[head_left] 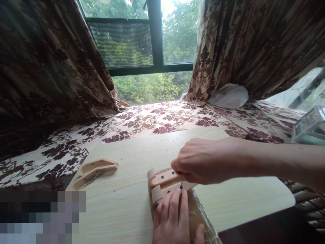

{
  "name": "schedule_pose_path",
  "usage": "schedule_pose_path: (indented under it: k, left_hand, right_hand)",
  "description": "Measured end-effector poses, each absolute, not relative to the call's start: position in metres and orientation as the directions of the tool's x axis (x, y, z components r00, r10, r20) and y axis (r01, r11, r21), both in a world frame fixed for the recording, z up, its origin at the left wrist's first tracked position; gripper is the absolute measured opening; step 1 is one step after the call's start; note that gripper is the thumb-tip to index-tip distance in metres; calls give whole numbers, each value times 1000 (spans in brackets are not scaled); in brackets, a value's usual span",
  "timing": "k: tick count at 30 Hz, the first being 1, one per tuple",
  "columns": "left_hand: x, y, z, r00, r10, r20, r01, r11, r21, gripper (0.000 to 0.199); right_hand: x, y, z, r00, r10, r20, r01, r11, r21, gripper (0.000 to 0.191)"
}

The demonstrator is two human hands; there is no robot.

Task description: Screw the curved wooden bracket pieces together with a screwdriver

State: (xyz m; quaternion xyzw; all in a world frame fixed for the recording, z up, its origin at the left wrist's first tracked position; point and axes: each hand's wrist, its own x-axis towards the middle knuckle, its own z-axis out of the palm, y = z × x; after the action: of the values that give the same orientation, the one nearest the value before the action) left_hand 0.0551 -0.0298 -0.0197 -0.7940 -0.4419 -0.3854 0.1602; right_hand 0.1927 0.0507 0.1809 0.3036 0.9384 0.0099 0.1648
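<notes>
My right hand (pixel 194 162) is closed in a fist around a tool whose thin metal shaft (pixel 181 181) points down; its handle is hidden. The shaft meets a dark screw head (pixel 181 186) in a pale wooden piece (pixel 165 176), which has two parallel bars with rounded ends and dark holes. This piece lies on a brown, tape-wrapped package (pixel 196 213). My left hand (pixel 171 217) rests over the package, fingers stretched out and fingertips on the nearer bar beside the screw. Its thumb lies apart on the package.
A similar wooden piece (pixel 95 171) lies at the left of the pale wood-grain board (pixel 127 203), with small dark metal parts (pixel 92 179) by it. Behind are a flowered cloth (pixel 162 118), curtains (pixel 218 51) and a window. A clear box (pixel 309 125) stands at the right.
</notes>
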Motion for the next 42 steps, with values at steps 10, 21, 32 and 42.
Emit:
schedule_pose_path:
  k: [10, 21, 32, 42]
  left_hand:
    - [55, -31, -18, 318, 592, 741, 826, -557, 90, 51]
    - [56, -29, -19, 322, 570, 756, 822, -564, 74, 50]
    - [56, -29, -23, 314, 568, 761, 823, -562, 80, 48]
    - [65, -28, -29, 184, 561, 807, 807, -555, 201, 48]
  right_hand:
    - [195, 49, 184, -770, 558, -311, 563, 823, 81, 8]
    - [195, 50, 185, -748, 605, -273, 600, 792, 112, 9]
    - [189, 52, 181, -764, 600, -236, 595, 798, 102, 17]
    - [192, 55, 182, -772, 551, -316, 553, 828, 92, 14]
